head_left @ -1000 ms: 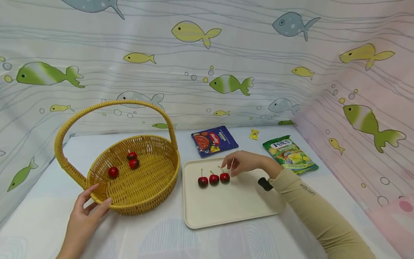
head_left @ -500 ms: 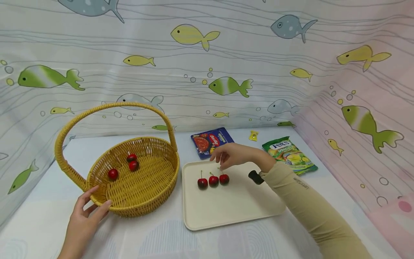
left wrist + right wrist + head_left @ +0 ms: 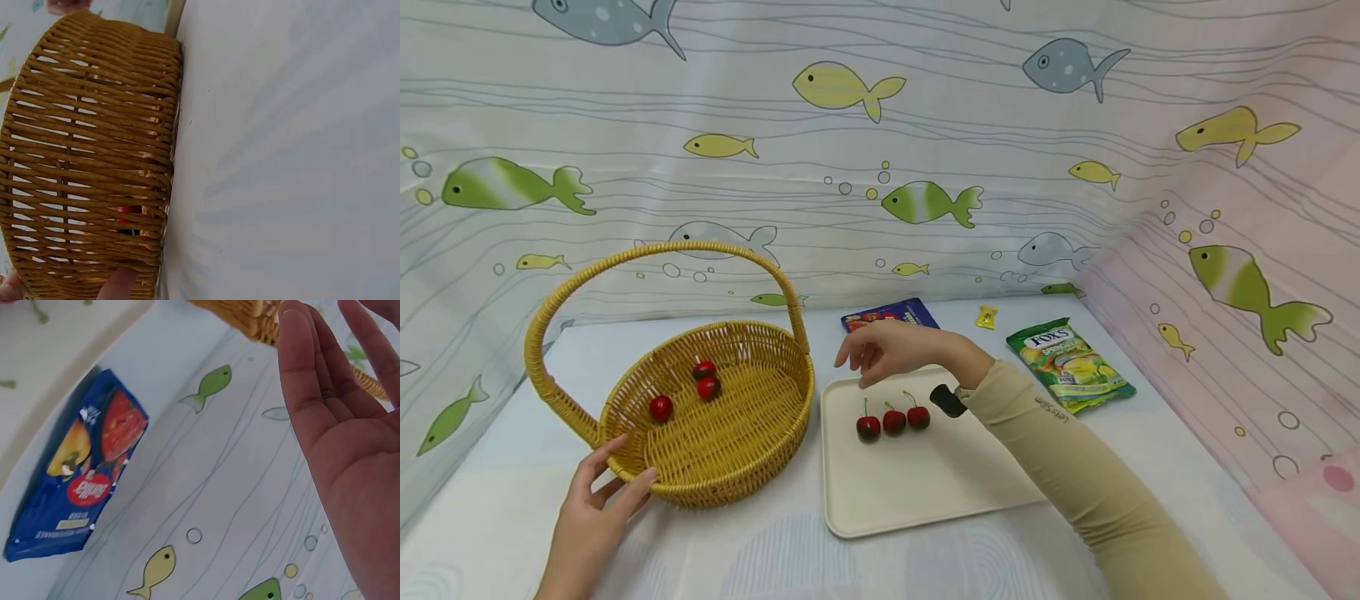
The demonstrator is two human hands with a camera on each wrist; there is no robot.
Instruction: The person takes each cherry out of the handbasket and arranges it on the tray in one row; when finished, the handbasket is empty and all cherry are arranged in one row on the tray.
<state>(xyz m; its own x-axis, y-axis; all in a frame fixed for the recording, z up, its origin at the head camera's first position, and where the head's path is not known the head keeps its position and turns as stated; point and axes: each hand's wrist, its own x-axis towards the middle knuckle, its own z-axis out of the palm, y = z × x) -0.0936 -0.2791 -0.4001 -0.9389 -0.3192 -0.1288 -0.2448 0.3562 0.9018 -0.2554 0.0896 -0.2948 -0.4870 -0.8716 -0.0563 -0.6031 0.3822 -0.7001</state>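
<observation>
The right wrist view shows the whole front of the pouch (image 3: 78, 469), which the right hand (image 3: 895, 348) partly hides from the head; the left wrist view shows red through the weave of the basket (image 3: 722, 493); it holds three cherries (image 3: 708, 387), and the left hand (image 3: 587, 508) grips its near rim between fingers and thumb; three stemmed cherries (image 3: 893, 421) lie on the tray (image 3: 925, 492); the right fingers, loosely bent and holding nothing, hang above its far edge; a bag (image 3: 1070, 364) and yellow packet (image 3: 987, 317) lie beyond.

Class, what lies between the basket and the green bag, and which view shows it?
In the head view, the tray with three cherries lies between them; the right hand hovers by its far edge.
</observation>
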